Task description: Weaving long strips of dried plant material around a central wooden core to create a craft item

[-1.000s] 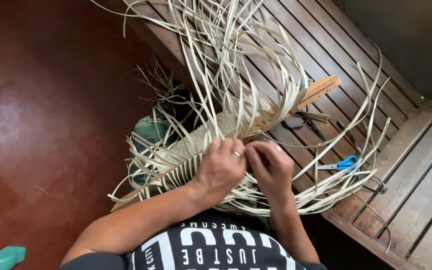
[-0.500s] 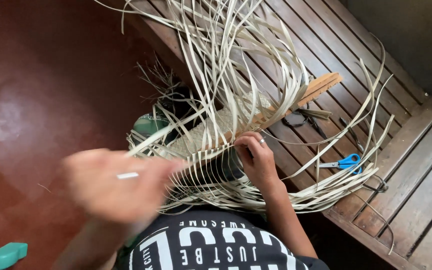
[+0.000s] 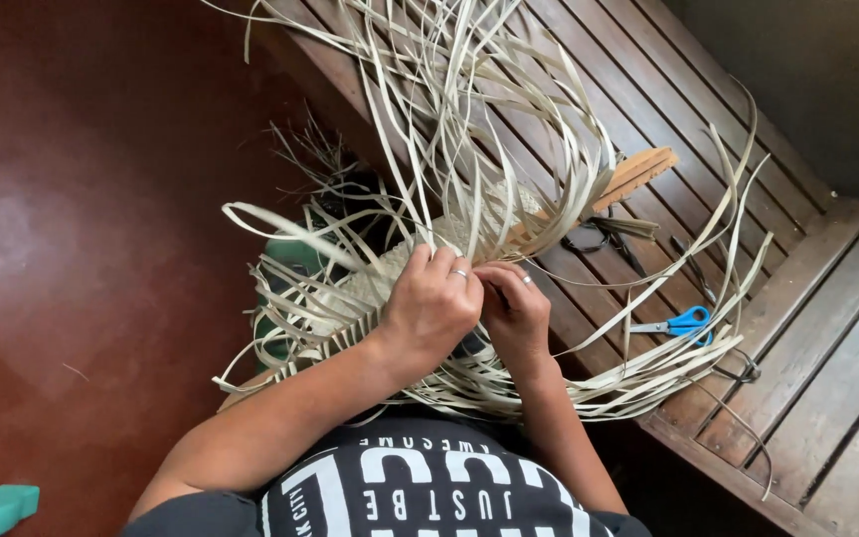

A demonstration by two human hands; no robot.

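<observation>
At the centre of the frame, pale leaf strips point(image 3: 420, 254) of a half-woven mat point(image 3: 449, 239) on the desk point(image 3: 668, 80) are being pinched by the left hand point(image 3: 429, 308) and right hand point(image 3: 514, 308); light, springy and probably easily creased, they are best gripped near the woven edge.

Two hands, the left hand point(image 3: 431, 310) and the right hand point(image 3: 515, 316), each with one ring. One woven mat point(image 3: 420, 254), many loose strips point(image 3: 469, 109), too many to count. One pair of blue scissors point(image 3: 683, 324) near the bench point(image 3: 827, 328) edge
</observation>
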